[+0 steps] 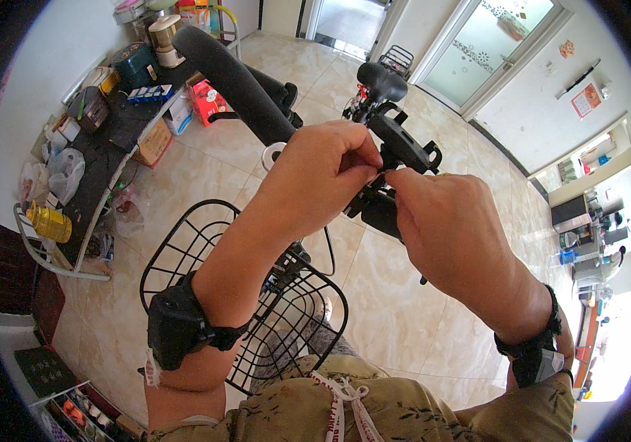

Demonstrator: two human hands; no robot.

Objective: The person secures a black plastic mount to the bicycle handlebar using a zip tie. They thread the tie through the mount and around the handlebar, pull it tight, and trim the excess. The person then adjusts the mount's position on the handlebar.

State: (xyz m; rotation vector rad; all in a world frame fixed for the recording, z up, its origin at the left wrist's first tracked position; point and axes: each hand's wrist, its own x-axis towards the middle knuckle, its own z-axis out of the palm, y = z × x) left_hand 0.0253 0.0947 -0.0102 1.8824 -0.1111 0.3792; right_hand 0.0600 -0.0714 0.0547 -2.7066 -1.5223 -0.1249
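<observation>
A bicycle or e-bike stands before me, its black foam handlebar grip (232, 83) reaching up to the left. My left hand (337, 160) is at the middle of the handlebar, thumb and forefinger pinched together beside a black phone-holder-like bracket (403, 141). Close to its fingertips, my right hand (442, 210) pinches at the same spot, just below the bracket. Something small and pale shows between the fingertips; what it is I cannot tell. The right grip (379, 214) lies partly behind my right hand. A black wire basket (199, 243) is below my left forearm, and the black saddle (381, 82) stands beyond.
On the left is a black-topped table (97, 160) with plastic bags, an oil bottle (50, 222) and containers. A red box (206, 102) and a cardboard box (154, 143) stand on the tiled floor beside it. A frosted glass door (473, 55) is at the back right.
</observation>
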